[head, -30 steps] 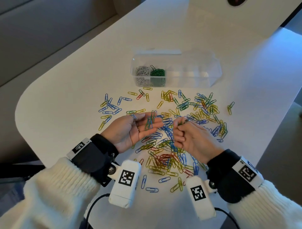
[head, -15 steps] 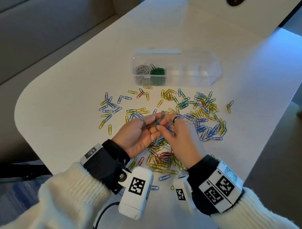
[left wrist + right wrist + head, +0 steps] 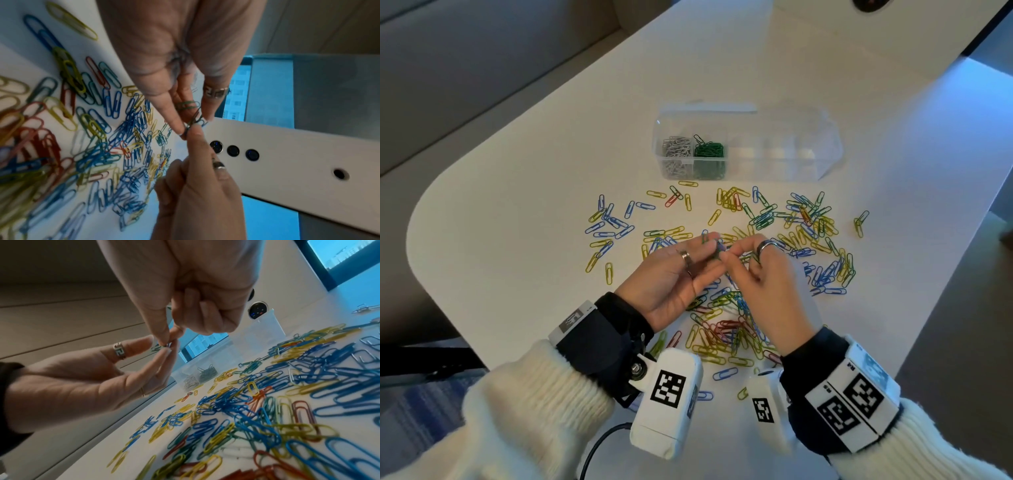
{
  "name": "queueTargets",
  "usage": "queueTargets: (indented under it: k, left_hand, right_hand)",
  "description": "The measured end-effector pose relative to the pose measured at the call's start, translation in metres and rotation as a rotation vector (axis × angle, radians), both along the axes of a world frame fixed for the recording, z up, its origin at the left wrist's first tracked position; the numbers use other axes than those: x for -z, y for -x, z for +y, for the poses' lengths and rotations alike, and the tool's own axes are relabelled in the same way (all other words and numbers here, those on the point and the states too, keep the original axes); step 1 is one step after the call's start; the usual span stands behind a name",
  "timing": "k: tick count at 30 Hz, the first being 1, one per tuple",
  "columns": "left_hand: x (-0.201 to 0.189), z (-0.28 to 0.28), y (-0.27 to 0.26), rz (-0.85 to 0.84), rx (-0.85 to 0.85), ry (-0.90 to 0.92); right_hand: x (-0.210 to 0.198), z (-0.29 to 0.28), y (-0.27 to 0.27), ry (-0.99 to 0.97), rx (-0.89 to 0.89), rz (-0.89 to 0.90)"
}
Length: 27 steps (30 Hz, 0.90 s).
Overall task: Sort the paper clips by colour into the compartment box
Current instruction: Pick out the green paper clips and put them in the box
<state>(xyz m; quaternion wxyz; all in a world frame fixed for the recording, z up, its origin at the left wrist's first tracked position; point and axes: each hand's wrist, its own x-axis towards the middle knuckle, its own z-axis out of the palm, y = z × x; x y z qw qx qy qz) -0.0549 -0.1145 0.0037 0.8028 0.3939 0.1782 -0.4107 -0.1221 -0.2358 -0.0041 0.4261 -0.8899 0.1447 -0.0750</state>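
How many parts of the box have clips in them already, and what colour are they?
Silver clips: 1 compartment
Green clips: 1 compartment
Total: 2 filled compartments in the box; the others look empty.

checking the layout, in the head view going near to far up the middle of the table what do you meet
Dense mixed clip pile → the two hands, left hand and right hand, meeting over green clips → scattered clips → clear compartment box with silver and green clips.
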Motion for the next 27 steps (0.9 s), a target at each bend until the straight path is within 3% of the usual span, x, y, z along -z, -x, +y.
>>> queueTargets:
  k: [6, 12, 17, 20, 24, 27]
  left_hand:
    - [0.005, 0.002, 0.004, -0.212, 0.036, -0.171]
    - [0.005, 0.006, -0.002, -0.208, 0.005, -0.198]
    - [-0.001, 0.021, -0.018, -0.069, -0.026, -0.106]
    - [0.001, 0.032, -0.028, 0.005, 0.011, -0.091]
    - [0.007, 0.041, -0.034, -0.016, 0.126, -0.227]
    - [0.013, 0.046, -0.029, -0.244, 0.293, -0.527]
  right_hand:
    - [-0.001, -0.001, -0.002, -0.170, 0.012, 0.043]
    - [0.000, -0.008, -0.003, -0.466, 0.110, 0.129]
    - [0.007, -0.034, -0.001, -0.207, 0.021, 0.146]
    - [0.017, -0.044, 0.001, 0.001, -0.079, 0.253]
    - [0.027, -0.045, 0.003, 0.094, -0.115, 0.313]
    - [0.027, -0.038, 0.004, 0.104, -0.128, 0.276]
